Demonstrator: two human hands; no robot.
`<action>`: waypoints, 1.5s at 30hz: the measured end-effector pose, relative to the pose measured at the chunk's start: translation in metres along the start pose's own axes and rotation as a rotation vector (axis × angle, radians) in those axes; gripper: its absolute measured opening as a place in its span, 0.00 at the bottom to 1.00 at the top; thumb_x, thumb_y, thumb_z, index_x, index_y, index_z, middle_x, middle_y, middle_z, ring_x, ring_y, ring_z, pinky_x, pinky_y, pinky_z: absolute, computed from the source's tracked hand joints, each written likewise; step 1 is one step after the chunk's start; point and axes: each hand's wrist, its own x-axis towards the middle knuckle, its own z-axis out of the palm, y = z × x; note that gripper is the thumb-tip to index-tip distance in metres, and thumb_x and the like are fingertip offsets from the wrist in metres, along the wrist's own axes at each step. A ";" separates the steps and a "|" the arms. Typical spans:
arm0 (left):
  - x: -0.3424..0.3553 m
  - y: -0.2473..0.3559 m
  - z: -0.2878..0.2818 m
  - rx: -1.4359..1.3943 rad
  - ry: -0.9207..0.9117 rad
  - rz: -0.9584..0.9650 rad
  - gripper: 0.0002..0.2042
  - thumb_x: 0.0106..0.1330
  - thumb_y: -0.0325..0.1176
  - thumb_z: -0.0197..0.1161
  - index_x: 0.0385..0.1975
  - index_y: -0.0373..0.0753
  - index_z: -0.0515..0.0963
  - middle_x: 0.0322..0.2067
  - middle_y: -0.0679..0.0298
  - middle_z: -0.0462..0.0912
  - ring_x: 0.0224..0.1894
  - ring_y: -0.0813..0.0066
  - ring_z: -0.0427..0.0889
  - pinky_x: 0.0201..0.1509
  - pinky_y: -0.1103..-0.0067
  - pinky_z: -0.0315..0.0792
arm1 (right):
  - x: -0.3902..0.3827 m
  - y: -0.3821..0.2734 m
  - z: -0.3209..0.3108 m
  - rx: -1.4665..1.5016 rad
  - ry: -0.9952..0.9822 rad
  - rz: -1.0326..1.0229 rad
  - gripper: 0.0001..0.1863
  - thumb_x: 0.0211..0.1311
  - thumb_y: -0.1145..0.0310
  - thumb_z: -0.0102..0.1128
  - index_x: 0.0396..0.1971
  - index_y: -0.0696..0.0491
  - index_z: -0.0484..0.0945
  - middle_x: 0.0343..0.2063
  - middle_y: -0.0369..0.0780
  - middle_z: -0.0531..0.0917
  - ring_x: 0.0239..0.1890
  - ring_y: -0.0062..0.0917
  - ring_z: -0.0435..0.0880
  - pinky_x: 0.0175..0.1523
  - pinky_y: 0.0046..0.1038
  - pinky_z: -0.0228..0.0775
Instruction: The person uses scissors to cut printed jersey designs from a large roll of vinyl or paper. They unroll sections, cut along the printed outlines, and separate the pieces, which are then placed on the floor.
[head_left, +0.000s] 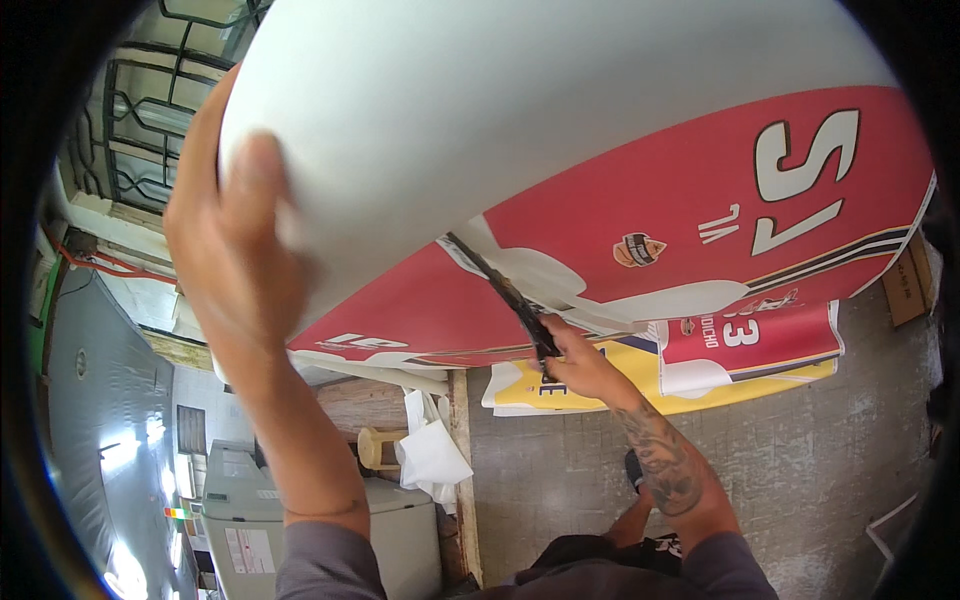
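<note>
A large white sheet [500,90], printed with red jersey-shaped panels [585,205] that carry white figures, fills the upper part of the view. My left hand [235,230], somewhat blurred, grips the sheet's left edge, thumb in front and fingers behind it. Below the middle, my right hand [580,365] is closed round the dark handles of a pair of scissors [515,300]. The blades point up and to the left, between two red panels, where the sheet is parted. How far the blades are apart is hard to tell.
Below hang yellow printed fabric [625,375] and another red printed piece [745,350]. A grey machine [320,530], a wooden stool [378,448] and white scraps [435,455] are at lower left. Black window bars [150,130] stand upper left, a cardboard box [905,285] at right.
</note>
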 end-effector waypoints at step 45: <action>0.027 0.010 -0.040 0.094 -0.234 0.409 0.13 0.72 0.36 0.51 0.33 0.34 0.78 0.28 0.54 0.81 0.19 0.61 0.76 0.23 0.67 0.67 | -0.055 0.042 -0.010 -0.083 0.095 0.086 0.26 0.58 0.86 0.58 0.57 0.60 0.66 0.39 0.36 0.75 0.38 0.20 0.75 0.46 0.23 0.71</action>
